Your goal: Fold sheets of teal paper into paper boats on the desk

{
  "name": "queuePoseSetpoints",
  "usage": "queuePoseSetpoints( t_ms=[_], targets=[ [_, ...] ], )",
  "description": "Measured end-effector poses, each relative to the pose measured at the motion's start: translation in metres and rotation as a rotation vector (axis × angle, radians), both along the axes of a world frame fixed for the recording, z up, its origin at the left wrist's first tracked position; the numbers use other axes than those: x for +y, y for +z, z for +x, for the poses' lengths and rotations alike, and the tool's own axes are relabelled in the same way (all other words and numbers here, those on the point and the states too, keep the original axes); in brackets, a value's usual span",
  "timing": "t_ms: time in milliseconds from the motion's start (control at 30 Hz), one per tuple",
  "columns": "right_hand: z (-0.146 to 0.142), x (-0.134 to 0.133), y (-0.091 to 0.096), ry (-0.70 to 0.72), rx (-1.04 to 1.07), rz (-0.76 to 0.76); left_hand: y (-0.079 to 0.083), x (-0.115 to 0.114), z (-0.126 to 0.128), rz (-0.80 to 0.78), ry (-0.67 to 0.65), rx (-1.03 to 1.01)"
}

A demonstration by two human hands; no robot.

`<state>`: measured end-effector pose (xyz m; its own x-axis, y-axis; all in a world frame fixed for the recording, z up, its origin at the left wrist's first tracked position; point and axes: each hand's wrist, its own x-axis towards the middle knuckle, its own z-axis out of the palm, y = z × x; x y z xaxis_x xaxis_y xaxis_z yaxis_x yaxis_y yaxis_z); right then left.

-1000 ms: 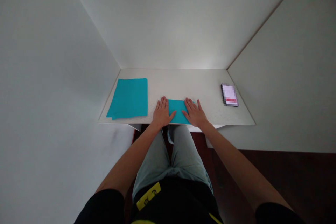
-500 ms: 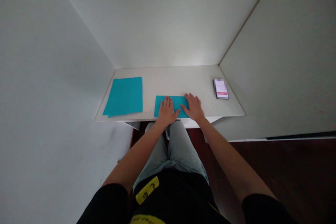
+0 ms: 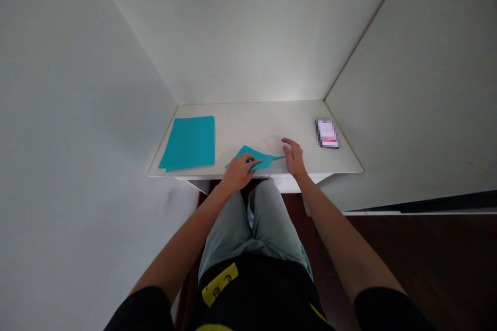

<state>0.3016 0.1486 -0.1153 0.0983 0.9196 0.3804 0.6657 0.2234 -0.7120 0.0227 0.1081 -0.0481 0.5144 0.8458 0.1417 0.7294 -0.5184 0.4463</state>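
Observation:
A folded teal paper sheet lies at the desk's front edge, buckled and skewed into a pointed shape. My left hand is curled over its near left part and hides that end. My right hand stands just beyond the paper's pointed right tip, with its fingers apart and nothing in them. I cannot tell whether that hand touches the tip. A flat stack of teal paper lies farther left, out of reach of neither hand's fingers but touched by neither.
The white desk is a shallow shelf between white walls. A dark phone with a blurred screen lies at its back right. My pale-trousered legs sit below its front edge, above a dark wooden floor.
The flat paper under both palms has buckled and skewed into a point. My right hand has come off it and moved right, and my left hand has curled over it.

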Motion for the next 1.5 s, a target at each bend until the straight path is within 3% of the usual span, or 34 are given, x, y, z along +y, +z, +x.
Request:
queuePoseSetpoints(
  t_ms=[100,200,300,500,600,733,900,1000,1167,1367,1500],
  targets=[
    [0.005,0.004,-0.002,-0.031,0.122,0.02,0.024,0.013,-0.011,-0.11,0.246,-0.42],
    [0.011,0.009,-0.007,-0.087,0.173,0.038,0.033,0.022,-0.016,-0.218,0.458,-0.727],
    [0.013,0.012,-0.011,-0.069,0.15,0.052,0.022,0.029,-0.013,-0.296,0.623,-0.843],
    [0.011,0.008,-0.006,0.025,0.009,0.049,-0.024,0.026,0.008,-0.481,0.848,-0.846],
    [0.004,0.004,0.001,0.076,-0.185,0.006,-0.037,0.016,0.021,-0.578,0.772,-0.882],
    [-0.006,-0.002,0.011,0.091,-0.403,-0.062,-0.041,0.006,0.028,-0.584,0.619,-0.956],
    [-0.01,-0.003,0.015,0.143,-0.551,-0.116,-0.037,0.021,-0.005,-0.453,0.693,-0.927],
    [-0.009,-0.001,0.016,0.188,-0.552,-0.12,-0.034,0.043,-0.034,-0.388,0.727,-0.757],
    [-0.006,0.001,0.014,0.221,-0.522,-0.148,-0.036,0.069,-0.051,-0.223,0.53,-0.441],
    [0.001,0.004,0.007,0.154,-0.402,-0.116,-0.048,0.068,-0.041,-0.182,0.422,-0.445],
    [0.003,0.006,0.001,0.123,-0.396,-0.117,-0.047,0.059,-0.039,-0.085,0.304,-0.257]
  ],
)
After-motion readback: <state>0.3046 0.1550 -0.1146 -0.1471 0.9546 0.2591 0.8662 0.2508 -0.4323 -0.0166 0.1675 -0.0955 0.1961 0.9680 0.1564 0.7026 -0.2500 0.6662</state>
